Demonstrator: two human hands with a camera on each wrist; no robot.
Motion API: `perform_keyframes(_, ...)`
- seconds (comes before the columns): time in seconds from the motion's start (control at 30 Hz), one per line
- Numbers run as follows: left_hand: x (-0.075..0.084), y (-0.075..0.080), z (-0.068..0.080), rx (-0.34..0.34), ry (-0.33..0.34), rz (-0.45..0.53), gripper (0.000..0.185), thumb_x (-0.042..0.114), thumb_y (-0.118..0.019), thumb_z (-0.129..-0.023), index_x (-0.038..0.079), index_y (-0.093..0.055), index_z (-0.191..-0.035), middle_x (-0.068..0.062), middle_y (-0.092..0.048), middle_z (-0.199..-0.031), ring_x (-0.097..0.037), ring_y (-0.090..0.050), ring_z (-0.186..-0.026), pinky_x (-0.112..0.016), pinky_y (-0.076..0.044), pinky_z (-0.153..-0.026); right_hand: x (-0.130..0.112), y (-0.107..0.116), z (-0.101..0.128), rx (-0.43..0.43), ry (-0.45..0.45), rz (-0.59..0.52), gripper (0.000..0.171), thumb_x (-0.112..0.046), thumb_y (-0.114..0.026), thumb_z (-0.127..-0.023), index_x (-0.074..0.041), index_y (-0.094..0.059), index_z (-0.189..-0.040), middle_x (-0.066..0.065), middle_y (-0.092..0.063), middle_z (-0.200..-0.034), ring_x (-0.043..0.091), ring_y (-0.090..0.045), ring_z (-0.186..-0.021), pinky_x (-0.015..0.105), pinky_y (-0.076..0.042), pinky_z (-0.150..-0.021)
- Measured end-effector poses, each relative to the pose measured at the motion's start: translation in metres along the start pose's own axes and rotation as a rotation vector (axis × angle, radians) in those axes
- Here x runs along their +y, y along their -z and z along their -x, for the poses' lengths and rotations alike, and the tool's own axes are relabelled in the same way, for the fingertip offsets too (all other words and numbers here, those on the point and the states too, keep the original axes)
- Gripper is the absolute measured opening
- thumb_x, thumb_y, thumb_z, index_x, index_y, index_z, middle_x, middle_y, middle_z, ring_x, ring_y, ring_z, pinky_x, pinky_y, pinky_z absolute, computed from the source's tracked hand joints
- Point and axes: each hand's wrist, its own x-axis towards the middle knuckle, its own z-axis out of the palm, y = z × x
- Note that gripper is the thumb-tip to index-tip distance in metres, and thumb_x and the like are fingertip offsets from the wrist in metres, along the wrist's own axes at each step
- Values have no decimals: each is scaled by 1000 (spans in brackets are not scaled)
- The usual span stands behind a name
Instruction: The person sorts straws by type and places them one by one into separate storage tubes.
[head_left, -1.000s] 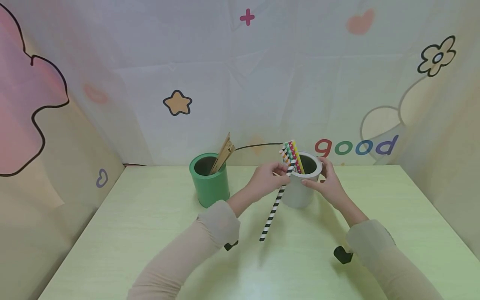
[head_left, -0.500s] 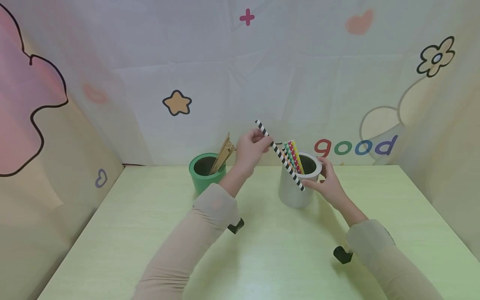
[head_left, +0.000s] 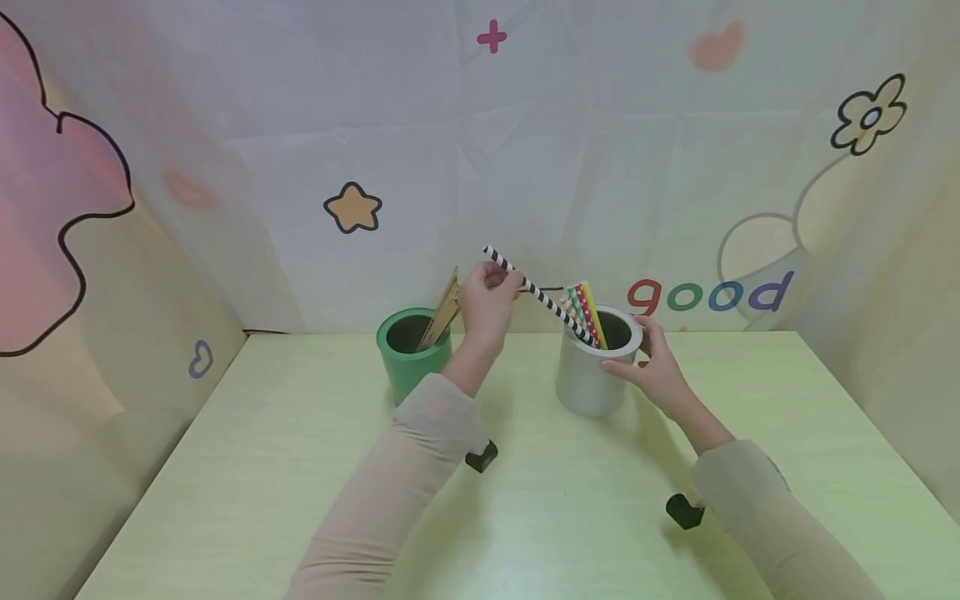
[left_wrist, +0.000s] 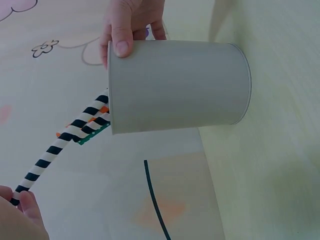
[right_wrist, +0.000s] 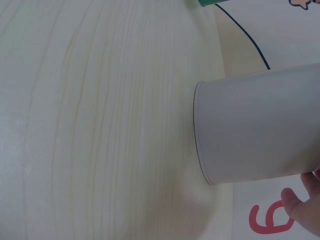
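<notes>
My left hand (head_left: 487,304) pinches a black-and-white striped paper straw (head_left: 542,298) near its upper end. The straw slants down to the right, its lower end at the mouth of a light grey cylindrical holder (head_left: 590,385). Several patterned paper straws (head_left: 588,310) lean inside that holder, at its left side. With thumb in front and fingers behind, my right hand (head_left: 663,371) grips the holder's rim from the right. The left wrist view shows the striped straw (left_wrist: 52,151) running into the holder's opening (left_wrist: 111,90), which faces away, so the inside is hidden there.
Left of the grey holder stands a green cylindrical holder (head_left: 405,367), partly behind my left forearm. Flat wooden sticks (head_left: 441,321), seemingly rulers, lean in it. Both holders stand on a pale wooden table (head_left: 570,517) near its back edge, against a printed cloth backdrop (head_left: 420,100).
My left hand has moved up and left, turning the striped straw from its upright slant over to lean left, its lower end now at the grey holder's mouth. The right hand stays put.
</notes>
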Motion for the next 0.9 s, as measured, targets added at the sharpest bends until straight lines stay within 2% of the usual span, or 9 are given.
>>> perform_keyframes(0.2, -8, -5, -1, 47, -16, -67, 17, 16, -60, -81, 6, -57, -94, -6, -60, -89, -13, -58, -79, -22, -51, -68, -1, 0, 1, 3, 1, -3, 90, -24, -68, -77, -7, -5, -139, 21, -23, -140, 38, -21, -129, 62, -17, -101)
perform_keyframes(0.37, -14, -13, 0, 60, -24, -135, 18, 19, -60, -82, 7, -58, -95, -6, -62, -91, -14, -59, -84, -23, -50, -70, 0, 1, 1, 3, -5, -5, 90, -25, -68, -77, -8, -4, -139, 20, -22, -141, 38, -21, -129, 61, -17, -101)
perform_keyframes(0.63, -19, -27, 3, 53, -48, -233, 16, 17, -61, -81, 6, -60, -93, -6, -65, -91, -14, -63, -83, -23, -51, -71, 1, 0, 1, 2, -7, -6, 91, -26, -68, -77, -8, -4, -139, 20, -21, -142, 38, -20, -130, 61, -18, -102)
perform_keyframes(0.9, -21, -35, 7, 7, -48, -344, 15, 16, -62, -79, 6, -61, -90, -6, -66, -87, -15, -62, -79, -25, -49, -69, 0, 0, 2, 0, -5, 0, 90, -27, -67, -78, -9, -4, -139, 19, -23, -140, 38, -22, -129, 64, -19, -98)
